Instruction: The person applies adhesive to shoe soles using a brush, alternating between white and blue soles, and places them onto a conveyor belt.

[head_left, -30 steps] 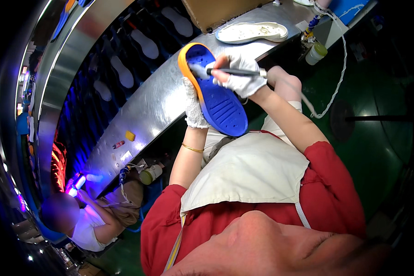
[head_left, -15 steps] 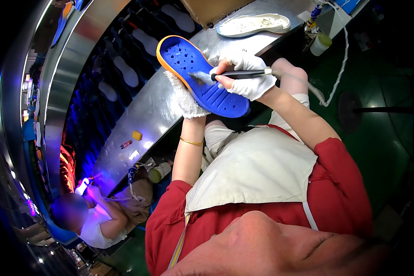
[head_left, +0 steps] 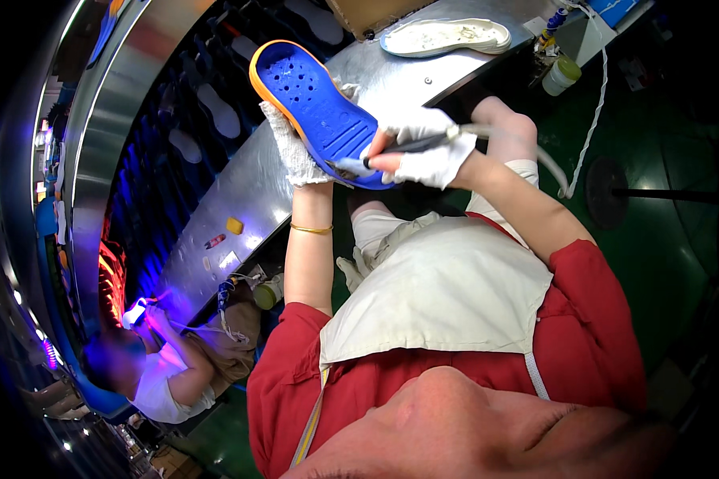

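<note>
My left hand point(head_left: 295, 148), in a white knit glove, grips a blue shoe sole with an orange rim point(head_left: 315, 108) from underneath and holds it tilted above the metal bench. My right hand point(head_left: 427, 148), also gloved, holds a slim dark pen-like tool point(head_left: 407, 145) with a grey hose trailing from its back end. The tool's tip rests on the near end of the blue sole.
A curved shiny metal bench point(head_left: 240, 199) runs past me, with a white sole point(head_left: 447, 36) lying on it at the top. Beyond it a dark conveyor point(head_left: 192, 136) carries several pale soles under blue light. Another person point(head_left: 164, 367) sits at lower left. A small jar point(head_left: 561, 73) stands at upper right.
The blue sole has turned and swung left, its far end now pointing up-left. My right hand with the tool has dropped toward the sole's near end.
</note>
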A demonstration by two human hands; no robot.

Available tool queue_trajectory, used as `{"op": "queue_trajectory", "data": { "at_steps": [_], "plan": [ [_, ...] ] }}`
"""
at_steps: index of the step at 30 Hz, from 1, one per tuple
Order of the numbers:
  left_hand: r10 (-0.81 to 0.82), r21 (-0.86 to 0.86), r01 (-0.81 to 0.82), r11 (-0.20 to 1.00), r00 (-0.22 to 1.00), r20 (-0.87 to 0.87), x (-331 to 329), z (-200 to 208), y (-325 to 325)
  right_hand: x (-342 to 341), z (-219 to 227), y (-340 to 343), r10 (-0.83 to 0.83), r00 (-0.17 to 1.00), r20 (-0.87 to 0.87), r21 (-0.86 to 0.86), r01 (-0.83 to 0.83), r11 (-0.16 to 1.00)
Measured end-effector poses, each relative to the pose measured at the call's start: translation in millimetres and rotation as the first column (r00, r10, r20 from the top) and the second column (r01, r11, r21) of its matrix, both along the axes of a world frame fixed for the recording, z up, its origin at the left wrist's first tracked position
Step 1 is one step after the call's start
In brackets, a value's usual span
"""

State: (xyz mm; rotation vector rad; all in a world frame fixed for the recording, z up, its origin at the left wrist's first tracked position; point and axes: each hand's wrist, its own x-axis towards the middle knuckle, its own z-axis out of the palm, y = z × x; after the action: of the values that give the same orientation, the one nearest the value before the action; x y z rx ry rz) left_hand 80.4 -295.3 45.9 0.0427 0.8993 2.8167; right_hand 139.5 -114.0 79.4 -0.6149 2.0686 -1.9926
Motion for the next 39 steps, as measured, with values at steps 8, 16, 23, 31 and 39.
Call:
{"op": "queue_trajectory", "data": {
  "at_steps": [8,16,23,31,39],
  "plan": [
    [-0.165,0.401,0.217,0.89,0.973,-0.16,34.7,0.9,15.4,-29.8,-2.5,15.6,-0.19,0.982,-0.01,-0.157,0.186,0.97],
    [0.109,-0.1,-0.112,0.989,0.993,-0.037,24.4,6.0,16.8,-0.6,-4.2,-11.3,0.054,0.981,0.185,-0.258,-0.004,0.966],
    [0.017,0.154,0.012,0.988,0.982,-0.189,14.0,8.0,9.3,5.8,-17.1,-19.6,-0.139,0.968,-0.209,-0.168,0.104,0.98],
    [0.028,0.233,0.021,0.972,0.978,-0.207,12.5,19.9,3.7,-12.1,-9.5,-8.7,-0.033,0.988,0.15,-0.337,0.083,0.938],
    [-0.034,0.179,0.052,0.982,0.994,-0.101,2.2,12.7,-6.2,-17.5,-5.1,-4.7,0.03,0.992,0.125,-0.267,0.005,0.964]
  ]
}}
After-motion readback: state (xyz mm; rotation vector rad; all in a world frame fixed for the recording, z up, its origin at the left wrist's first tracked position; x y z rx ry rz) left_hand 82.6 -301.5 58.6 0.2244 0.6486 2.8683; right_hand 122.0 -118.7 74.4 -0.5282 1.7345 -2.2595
